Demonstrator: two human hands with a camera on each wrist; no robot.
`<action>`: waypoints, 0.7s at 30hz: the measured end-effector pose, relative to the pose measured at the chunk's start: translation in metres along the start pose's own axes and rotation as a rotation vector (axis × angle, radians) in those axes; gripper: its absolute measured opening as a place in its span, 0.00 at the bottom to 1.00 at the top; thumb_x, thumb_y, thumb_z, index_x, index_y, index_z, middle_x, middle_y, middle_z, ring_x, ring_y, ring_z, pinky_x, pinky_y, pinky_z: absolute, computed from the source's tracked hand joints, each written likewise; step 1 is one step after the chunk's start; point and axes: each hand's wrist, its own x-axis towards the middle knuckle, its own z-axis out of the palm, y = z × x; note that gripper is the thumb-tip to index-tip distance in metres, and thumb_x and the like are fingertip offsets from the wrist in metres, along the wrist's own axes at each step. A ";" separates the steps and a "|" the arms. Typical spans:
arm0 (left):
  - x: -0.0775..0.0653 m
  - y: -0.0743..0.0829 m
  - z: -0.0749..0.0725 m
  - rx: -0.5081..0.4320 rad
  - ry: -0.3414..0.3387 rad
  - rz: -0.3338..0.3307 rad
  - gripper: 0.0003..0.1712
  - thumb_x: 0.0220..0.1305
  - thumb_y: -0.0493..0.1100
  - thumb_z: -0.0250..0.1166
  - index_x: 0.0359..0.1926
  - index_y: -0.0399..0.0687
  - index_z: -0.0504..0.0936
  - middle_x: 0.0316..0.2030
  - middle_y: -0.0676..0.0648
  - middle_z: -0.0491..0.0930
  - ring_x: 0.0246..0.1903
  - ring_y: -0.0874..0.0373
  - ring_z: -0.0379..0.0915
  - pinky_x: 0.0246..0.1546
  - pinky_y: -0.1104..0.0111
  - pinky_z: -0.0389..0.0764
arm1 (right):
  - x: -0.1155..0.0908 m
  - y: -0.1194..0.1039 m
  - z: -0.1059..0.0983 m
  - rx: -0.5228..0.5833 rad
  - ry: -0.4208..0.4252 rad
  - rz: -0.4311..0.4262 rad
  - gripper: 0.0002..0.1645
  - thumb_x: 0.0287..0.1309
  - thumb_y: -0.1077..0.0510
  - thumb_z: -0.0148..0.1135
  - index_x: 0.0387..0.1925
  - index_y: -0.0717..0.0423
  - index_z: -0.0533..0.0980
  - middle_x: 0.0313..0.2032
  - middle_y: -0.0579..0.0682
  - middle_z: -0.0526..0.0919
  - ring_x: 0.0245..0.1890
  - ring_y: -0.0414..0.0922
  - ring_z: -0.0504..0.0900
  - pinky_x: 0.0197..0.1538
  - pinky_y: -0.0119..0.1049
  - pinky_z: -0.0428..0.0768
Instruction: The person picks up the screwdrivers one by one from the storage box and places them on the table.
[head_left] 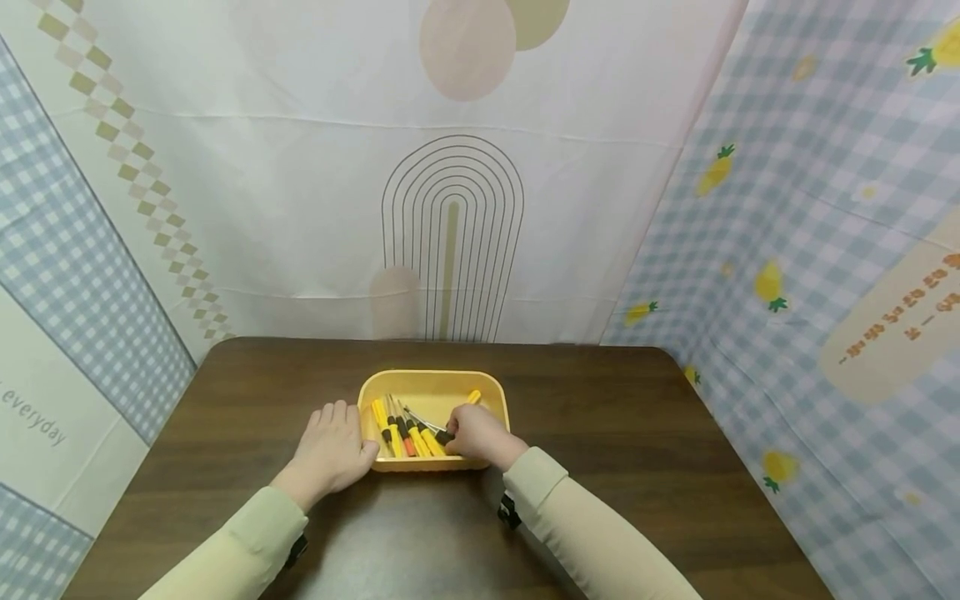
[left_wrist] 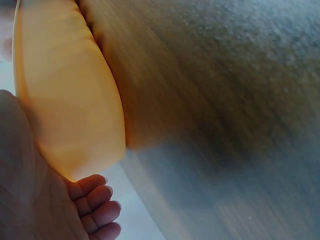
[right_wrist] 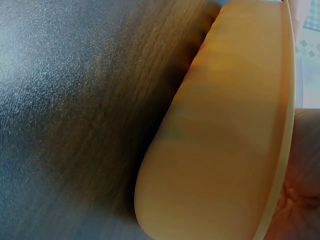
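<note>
A yellow plastic bin [head_left: 431,382] stands on the table with several screwdrivers [head_left: 417,440] lying side by side in its left part. Most have yellow and black handles; one shows a red-orange handle [head_left: 409,447]. My left hand [head_left: 330,446] rests against the bin's left side, fingers straight, thumb by the rim; the left wrist view shows its fingers [left_wrist: 100,212] by the bin's wall [left_wrist: 75,95]. Inside the bin, my right hand [head_left: 480,433] pinches a screwdriver by its black part, the shaft pointing up and left. Another yellow handle [head_left: 474,397] shows just behind this hand.
The dark wood table [head_left: 600,433] extends around the bin. Behind it hangs a white patterned cloth [head_left: 300,208], with blue checked cloth [head_left: 757,208] on the right side. In the right wrist view the bin's outer wall [right_wrist: 215,130] hides most of the right hand.
</note>
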 end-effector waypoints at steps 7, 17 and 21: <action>0.000 0.000 0.000 0.007 -0.011 -0.007 0.24 0.56 0.52 0.56 0.39 0.32 0.70 0.31 0.42 0.62 0.35 0.46 0.60 0.42 0.51 0.63 | 0.000 -0.001 0.000 -0.017 0.002 -0.012 0.15 0.44 0.60 0.72 0.18 0.51 0.71 0.18 0.42 0.68 0.19 0.39 0.64 0.28 0.32 0.65; 0.001 0.000 -0.001 0.003 -0.007 -0.005 0.23 0.56 0.51 0.56 0.38 0.32 0.70 0.31 0.43 0.62 0.35 0.46 0.59 0.41 0.52 0.63 | -0.001 0.000 -0.003 0.004 0.002 -0.013 0.23 0.42 0.63 0.66 0.12 0.48 0.59 0.12 0.41 0.53 0.15 0.38 0.52 0.23 0.32 0.53; 0.001 -0.001 0.001 0.006 -0.010 -0.005 0.23 0.56 0.51 0.56 0.38 0.32 0.70 0.31 0.43 0.62 0.35 0.46 0.60 0.41 0.52 0.63 | -0.001 0.002 -0.005 0.033 -0.011 -0.026 0.25 0.42 0.64 0.65 0.11 0.48 0.56 0.11 0.40 0.49 0.13 0.37 0.47 0.21 0.32 0.50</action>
